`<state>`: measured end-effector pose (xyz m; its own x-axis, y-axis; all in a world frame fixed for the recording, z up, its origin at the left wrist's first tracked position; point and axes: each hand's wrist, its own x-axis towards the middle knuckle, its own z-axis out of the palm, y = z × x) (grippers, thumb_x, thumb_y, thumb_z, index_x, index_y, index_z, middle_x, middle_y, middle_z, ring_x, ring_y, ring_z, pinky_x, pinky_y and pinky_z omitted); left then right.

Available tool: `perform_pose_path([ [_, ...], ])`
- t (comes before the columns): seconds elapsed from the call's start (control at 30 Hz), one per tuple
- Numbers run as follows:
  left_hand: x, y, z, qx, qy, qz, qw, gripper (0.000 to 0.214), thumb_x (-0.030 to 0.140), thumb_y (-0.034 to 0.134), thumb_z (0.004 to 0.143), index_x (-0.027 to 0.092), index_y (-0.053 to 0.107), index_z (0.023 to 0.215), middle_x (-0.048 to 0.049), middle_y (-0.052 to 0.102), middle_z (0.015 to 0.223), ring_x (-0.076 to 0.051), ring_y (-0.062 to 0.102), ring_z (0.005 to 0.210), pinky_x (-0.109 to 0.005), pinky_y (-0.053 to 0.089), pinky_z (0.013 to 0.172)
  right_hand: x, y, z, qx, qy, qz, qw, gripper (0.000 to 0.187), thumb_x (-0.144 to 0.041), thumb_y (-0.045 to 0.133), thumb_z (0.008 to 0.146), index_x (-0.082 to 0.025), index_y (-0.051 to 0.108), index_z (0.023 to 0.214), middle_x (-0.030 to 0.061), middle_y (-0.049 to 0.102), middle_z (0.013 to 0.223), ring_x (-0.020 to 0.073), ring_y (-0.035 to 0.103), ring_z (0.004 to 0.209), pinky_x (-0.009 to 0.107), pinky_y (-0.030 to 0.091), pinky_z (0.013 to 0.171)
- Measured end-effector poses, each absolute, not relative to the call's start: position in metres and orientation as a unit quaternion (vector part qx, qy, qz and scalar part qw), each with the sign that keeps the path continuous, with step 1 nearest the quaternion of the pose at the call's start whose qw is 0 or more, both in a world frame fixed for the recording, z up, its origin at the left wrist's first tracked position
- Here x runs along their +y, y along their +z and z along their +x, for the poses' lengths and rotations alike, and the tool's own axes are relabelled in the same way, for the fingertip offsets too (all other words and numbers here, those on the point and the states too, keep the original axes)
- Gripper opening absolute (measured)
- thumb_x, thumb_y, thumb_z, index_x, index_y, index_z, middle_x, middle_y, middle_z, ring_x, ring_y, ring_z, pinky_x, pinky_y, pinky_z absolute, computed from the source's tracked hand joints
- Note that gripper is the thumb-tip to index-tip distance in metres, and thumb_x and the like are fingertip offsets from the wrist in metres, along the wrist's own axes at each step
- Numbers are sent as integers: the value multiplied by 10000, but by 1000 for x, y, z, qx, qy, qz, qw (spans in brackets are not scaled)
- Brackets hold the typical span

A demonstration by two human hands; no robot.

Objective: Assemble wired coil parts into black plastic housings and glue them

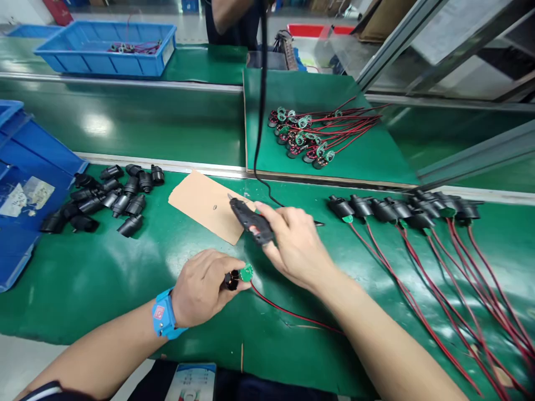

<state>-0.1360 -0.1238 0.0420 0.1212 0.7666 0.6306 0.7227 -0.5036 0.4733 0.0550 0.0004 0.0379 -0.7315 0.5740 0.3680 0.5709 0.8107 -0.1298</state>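
My left hand (204,287), with a blue wrist strap (164,315), is closed around a small coil part with a round green board (246,273) and red and black leads trailing right over the green mat. My right hand (295,245) grips a black glue gun (251,221), whose nozzle points left over a piece of brown cardboard (200,201). Its black cord (262,100) rises toward the top. The gun sits just above the green board.
A pile of black housings (104,197) lies at left beside a blue bin (25,189). A row of assembled housings with red leads (401,209) lies at right. Several loose coils (305,139) rest on a raised board. Another blue tray (106,47) and a person (234,19) stand beyond.
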Motion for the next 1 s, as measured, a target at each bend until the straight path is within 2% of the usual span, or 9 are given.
perform_pose_path([
  [0.2, -124, 40, -137, 501, 443, 744, 23, 195, 359, 582, 999, 178, 584, 1071, -46, 718, 804, -166, 669, 675, -283, 551, 614, 21, 6, 20, -951, 70, -279, 117, 548, -132, 426, 968, -189, 461, 1512, 173, 578, 1173, 305, 524, 1061, 508, 463, 953],
  [0.3, -124, 40, -139, 519, 444, 730, 26, 196, 367, 578, 1000, 188, 575, 1082, -41, 712, 818, -163, 676, 687, -274, 554, 618, 15, 16, 28, -943, 109, -277, 149, 540, -129, 455, 949, -146, 476, 1489, 198, 543, 1280, 330, 482, 1224, 572, 374, 1086],
  [0.4, -125, 40, -140, 533, 455, 713, 40, 201, 368, 586, 996, 196, 565, 1096, -31, 697, 827, -156, 683, 712, -256, 559, 633, -10, 41, 47, -881, 320, -278, 211, 474, -240, 447, 1018, -184, 435, 1489, 166, 511, 1406, 279, 452, 1337, 514, 359, 1141],
  [0.47, -126, 40, -140, 538, 458, 706, 50, 203, 365, 595, 991, 202, 561, 1107, -31, 693, 850, -152, 684, 728, -248, 562, 645, -30, 53, 57, -806, 500, -264, 176, 404, -344, 453, 1047, -244, 466, 1438, 102, 602, 1316, 220, 555, 1242, 427, 448, 1067],
  [0.53, -127, 38, -139, 540, 457, 704, 58, 205, 362, 598, 988, 207, 561, 1117, -32, 689, 869, -150, 682, 741, -246, 564, 654, -47, 56, 61, -725, 631, -240, 134, 334, -419, 489, 1036, -245, 541, 1316, 58, 677, 1122, 187, 639, 1077, 365, 508, 960],
  [0.63, -128, 35, -138, 533, 456, 709, 74, 206, 344, 604, 984, 213, 556, 1135, -36, 683, 891, -156, 680, 774, -252, 567, 679, -60, 49, 57, -619, 726, -247, 167, 274, -449, 522, 1018, -208, 583, 1132, 22, 676, 905, 139, 656, 830, 292, 538, 795],
  [0.77, -129, 36, -137, 521, 436, 725, 113, 312, 309, 598, 969, 194, 526, 1249, -76, 665, 993, -187, 662, 861, -294, 578, 737, -62, 42, 52, -585, 702, -317, 255, 231, -422, 630, 957, -191, 634, 956, -8, 643, 752, 90, 547, 604, 216, 462, 562],
  [0.9, -129, 35, -135, 511, 415, 738, 146, 465, 186, 504, 961, 149, 416, 1417, -126, 627, 1104, -208, 643, 963, -342, 580, 830, -63, 43, 54, -622, 608, -362, 335, 162, -351, 703, 904, -191, 730, 904, -13, 645, 677, 99, 544, 592, 218, 449, 549],
  [1.0, -127, 30, -134, 482, 451, 739, 130, 461, 125, 575, 933, 185, 415, 1361, -103, 627, 1088, -193, 653, 990, -327, 585, 851, -66, 45, 56, -671, 531, -364, 368, 109, -279, 699, 904, -197, 768, 922, -5, 682, 698, 99, 552, 583, 218, 435, 527],
])
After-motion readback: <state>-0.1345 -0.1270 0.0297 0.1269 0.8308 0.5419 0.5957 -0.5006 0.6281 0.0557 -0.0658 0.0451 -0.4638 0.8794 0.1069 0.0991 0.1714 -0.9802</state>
